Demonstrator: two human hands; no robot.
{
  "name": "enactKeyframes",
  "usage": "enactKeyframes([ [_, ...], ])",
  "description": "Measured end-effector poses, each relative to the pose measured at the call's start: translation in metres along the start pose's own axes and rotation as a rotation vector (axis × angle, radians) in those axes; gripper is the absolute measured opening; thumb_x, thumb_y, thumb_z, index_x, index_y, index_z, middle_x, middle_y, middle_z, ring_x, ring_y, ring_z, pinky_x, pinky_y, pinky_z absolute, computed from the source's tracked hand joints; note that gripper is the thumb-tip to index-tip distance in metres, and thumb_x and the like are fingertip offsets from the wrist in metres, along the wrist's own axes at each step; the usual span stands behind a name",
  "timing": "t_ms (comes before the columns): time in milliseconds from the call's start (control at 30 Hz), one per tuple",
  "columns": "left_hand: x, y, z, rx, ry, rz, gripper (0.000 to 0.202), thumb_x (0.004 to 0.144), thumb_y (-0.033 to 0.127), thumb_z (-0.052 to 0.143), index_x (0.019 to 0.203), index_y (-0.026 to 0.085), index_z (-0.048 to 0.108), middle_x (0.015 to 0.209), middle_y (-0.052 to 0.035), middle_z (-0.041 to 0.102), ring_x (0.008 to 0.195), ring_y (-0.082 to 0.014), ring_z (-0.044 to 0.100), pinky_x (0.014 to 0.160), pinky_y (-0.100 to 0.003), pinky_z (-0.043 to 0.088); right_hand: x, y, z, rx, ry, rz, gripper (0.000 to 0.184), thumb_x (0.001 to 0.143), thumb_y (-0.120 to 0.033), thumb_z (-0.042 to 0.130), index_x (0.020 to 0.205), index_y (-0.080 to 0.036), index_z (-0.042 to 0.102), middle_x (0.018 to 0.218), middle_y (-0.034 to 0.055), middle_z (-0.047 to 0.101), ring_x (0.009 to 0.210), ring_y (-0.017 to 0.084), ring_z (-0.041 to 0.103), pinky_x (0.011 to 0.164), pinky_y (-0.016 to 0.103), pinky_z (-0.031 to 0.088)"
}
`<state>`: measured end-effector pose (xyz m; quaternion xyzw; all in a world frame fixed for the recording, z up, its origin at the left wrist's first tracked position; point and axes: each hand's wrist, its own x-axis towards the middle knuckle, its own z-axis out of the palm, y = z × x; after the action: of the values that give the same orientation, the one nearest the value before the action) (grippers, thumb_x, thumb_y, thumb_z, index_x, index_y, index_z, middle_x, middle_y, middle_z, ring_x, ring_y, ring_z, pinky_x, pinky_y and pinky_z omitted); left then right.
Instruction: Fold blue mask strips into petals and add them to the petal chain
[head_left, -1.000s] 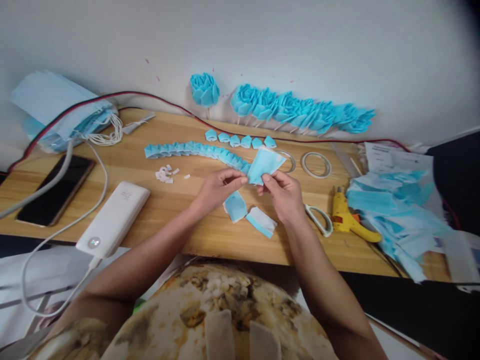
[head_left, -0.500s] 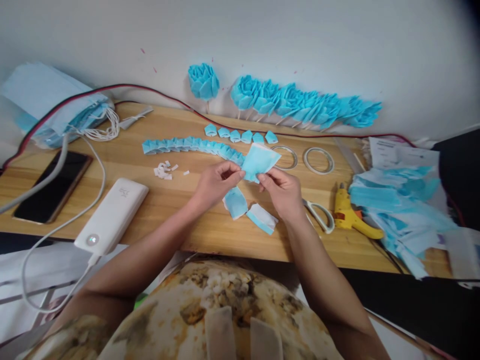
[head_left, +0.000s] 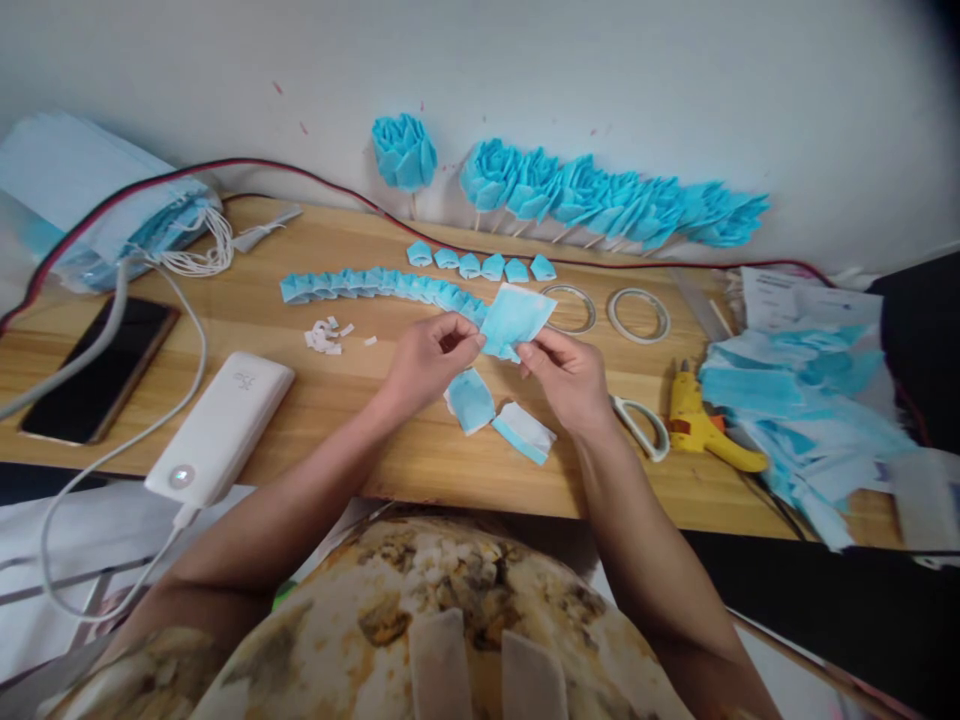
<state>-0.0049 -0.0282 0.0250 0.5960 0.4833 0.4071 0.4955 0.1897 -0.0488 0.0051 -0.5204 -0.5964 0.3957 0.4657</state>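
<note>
Between my hands, above the table, a blue fabric piece with a pale edge is held up. My left hand pinches its lower left corner with thumb and finger. At the lower right corner, my right hand grips it the same way. Just below lie a blue fabric square and a white-and-blue piece. A curved row of folded blue petals runs behind my left hand, its right end partly hidden by the held piece. Several separate folded petals sit farther back.
Blue fabric roses on sticks lean along the wall. Tape rings, scissors, a yellow glue gun and blue scraps lie to the right. A power bank, phone, white snippets and bagged sheets are left.
Both hands keep hold of the blue fabric piece, which has shifted and tilted slightly. The whole view has moved a little; nothing has been let go.
</note>
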Motion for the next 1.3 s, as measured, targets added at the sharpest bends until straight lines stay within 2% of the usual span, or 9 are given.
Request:
enactKeyframes([
  [200,0.003,-0.007,-0.002,-0.123,-0.043,-0.024,0.021,0.083,0.035,0.064,0.072,0.017,0.057,0.065,0.0024,0.051,0.059,-0.0094,0.042,0.056,-0.024,0.037,0.001,0.012,-0.005,0.105,-0.014,-0.009,0.017,0.087,-0.04,0.071,0.087,-0.024,0.076,0.064,-0.0044,0.058,0.061,0.012,0.051,0.06,0.026,0.042],
  [333,0.005,-0.013,-0.003,-0.25,0.024,-0.041,0.034,0.089,0.047,0.064,0.106,0.017,0.064,0.091,-0.0047,0.065,0.072,-0.0129,0.057,0.059,-0.024,0.046,0.001,0.012,-0.007,0.127,-0.035,-0.029,0.022,0.088,-0.041,0.072,0.104,-0.027,0.078,0.067,-0.0048,0.059,0.061,0.012,0.053,0.062,0.028,0.045],
  [433,0.003,-0.01,-0.002,-0.317,-0.088,-0.078,0.053,0.086,0.059,0.067,0.12,0.018,0.062,0.105,-0.0092,0.069,0.086,-0.0183,0.064,0.068,-0.028,0.053,0.001,0.007,-0.005,0.151,-0.068,-0.039,0.03,0.085,-0.041,0.075,0.111,-0.027,0.076,0.067,-0.0052,0.061,0.059,0.012,0.055,0.06,0.028,0.046],
  [600,0.0,0.0,-0.001,-0.351,-0.372,-0.173,0.051,0.073,0.059,0.08,0.094,0.015,0.065,0.082,-0.0039,0.065,0.071,-0.0142,0.06,0.064,-0.027,0.051,0.002,0.001,-0.001,0.171,-0.072,-0.053,0.042,0.08,-0.044,0.08,0.116,-0.026,0.072,0.065,-0.0062,0.061,0.058,0.011,0.057,0.059,0.027,0.047],
  [833,0.002,-0.005,-0.002,-0.248,-0.292,-0.241,0.027,0.072,0.035,0.076,0.069,0.016,0.056,0.057,0.0036,0.054,0.053,-0.0077,0.048,0.053,-0.022,0.038,0.002,0.004,0.0,0.145,-0.03,-0.029,0.047,0.079,-0.049,0.081,0.119,-0.027,0.07,0.063,-0.0076,0.062,0.055,0.01,0.057,0.057,0.025,0.048],
  [1000,0.003,-0.006,-0.002,-0.257,-0.175,-0.244,0.016,0.075,0.028,0.066,0.069,0.017,0.056,0.053,0.0041,0.055,0.05,-0.0077,0.047,0.053,-0.022,0.037,0.003,0.004,-0.002,0.146,0.108,0.006,0.033,0.093,-0.052,0.063,0.112,-0.026,0.071,0.069,-0.004,0.068,0.053,0.011,0.058,0.054,0.026,0.05],
  [1133,0.003,-0.003,-0.001,-0.203,-0.145,-0.227,0.014,0.075,0.023,0.062,0.067,0.018,0.053,0.053,0.0051,0.052,0.051,-0.0075,0.045,0.053,-0.022,0.036,-0.002,-0.002,0.0,-0.194,0.255,-0.288,0.013,0.096,-0.034,0.063,0.096,-0.025,0.072,0.081,-0.0005,0.073,0.071,0.015,0.066,0.068,0.03,0.053],
  [1233,0.001,-0.002,0.001,-0.112,-0.125,-0.174,0.011,0.075,0.023,0.061,0.068,0.017,0.054,0.058,0.0051,0.05,0.054,-0.0075,0.044,0.054,-0.022,0.034,-0.005,-0.006,0.005,-0.472,0.183,-0.56,0.008,0.092,-0.021,0.065,0.093,-0.025,0.072,0.088,0.0016,0.075,0.083,0.018,0.068,0.078,0.035,0.052],
  [1300,0.0,-0.003,0.001,-0.08,-0.138,-0.143,0.011,0.076,0.025,0.061,0.072,0.016,0.057,0.063,0.0044,0.051,0.058,-0.0079,0.044,0.055,-0.023,0.034,-0.005,-0.006,0.007,-0.574,0.141,-0.619,0.011,0.092,-0.019,0.064,0.094,-0.025,0.072,0.09,0.0027,0.075,0.086,0.02,0.067,0.079,0.036,0.051],
])
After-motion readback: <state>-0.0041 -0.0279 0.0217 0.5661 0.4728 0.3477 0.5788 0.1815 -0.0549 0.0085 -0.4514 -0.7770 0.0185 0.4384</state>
